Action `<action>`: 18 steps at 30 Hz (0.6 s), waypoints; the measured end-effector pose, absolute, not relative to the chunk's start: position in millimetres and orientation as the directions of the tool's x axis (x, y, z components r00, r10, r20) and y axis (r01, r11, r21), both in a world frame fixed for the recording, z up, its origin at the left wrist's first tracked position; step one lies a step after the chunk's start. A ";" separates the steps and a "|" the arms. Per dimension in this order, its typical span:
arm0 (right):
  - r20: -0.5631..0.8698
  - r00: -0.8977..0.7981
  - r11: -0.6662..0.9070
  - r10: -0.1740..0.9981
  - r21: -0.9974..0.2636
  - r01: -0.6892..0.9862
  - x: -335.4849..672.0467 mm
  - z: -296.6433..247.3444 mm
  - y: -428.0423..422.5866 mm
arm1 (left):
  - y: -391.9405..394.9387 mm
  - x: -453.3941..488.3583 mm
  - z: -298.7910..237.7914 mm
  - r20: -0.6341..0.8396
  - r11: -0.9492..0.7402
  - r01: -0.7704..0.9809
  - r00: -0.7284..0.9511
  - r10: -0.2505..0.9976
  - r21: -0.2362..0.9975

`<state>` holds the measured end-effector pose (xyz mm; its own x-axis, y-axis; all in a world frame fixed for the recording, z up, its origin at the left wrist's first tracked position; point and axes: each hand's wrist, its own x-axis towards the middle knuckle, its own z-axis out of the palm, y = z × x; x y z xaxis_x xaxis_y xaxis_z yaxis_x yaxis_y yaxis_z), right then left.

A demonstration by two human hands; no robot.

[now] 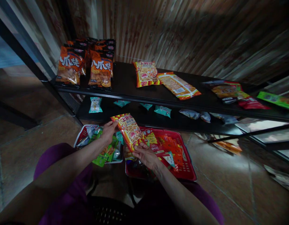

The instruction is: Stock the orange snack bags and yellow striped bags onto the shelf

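Note:
Both of my hands hold a yellow and red snack bag above the floor baskets. My left hand pinches its top left corner. My right hand grips its lower end, fingers closed under it. Beneath the bag stands a red basket with several snack packs. A white basket with green and red packs lies to its left.
A black shelf holds orange bags at the left, a matching yellow bag and a flat orange pack in the middle, more packs at the right. Small teal packets lie on the lower shelf. Tiled floor all round.

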<state>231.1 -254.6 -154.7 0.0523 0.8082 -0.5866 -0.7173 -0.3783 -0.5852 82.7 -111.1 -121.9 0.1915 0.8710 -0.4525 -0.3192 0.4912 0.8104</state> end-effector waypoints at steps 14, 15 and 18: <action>-0.608 0.213 -0.316 0.765 -0.642 -0.699 220.4 -145.6 -249.7 | -150.7 81.5 -119.8 -0.499 0.745 -0.222 0.621 0.605 0.629; -0.608 0.209 -0.321 0.766 -0.643 -0.696 219.8 -145.0 -249.4 | -152.4 81.7 -121.5 -0.495 0.736 -0.233 0.609 0.619 0.635; -0.605 0.197 -0.343 0.771 -0.656 -0.672 218.7 -142.9 -248.8 | -152.2 81.3 -125.1 -0.487 0.734 -0.238 0.613 0.622 0.637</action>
<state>218.7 -248.8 -142.9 0.1973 0.7710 -0.6054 -0.6722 -0.3432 -0.6560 81.3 -152.2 -125.1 0.6132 0.6216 -0.4874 -0.2377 0.7337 0.6366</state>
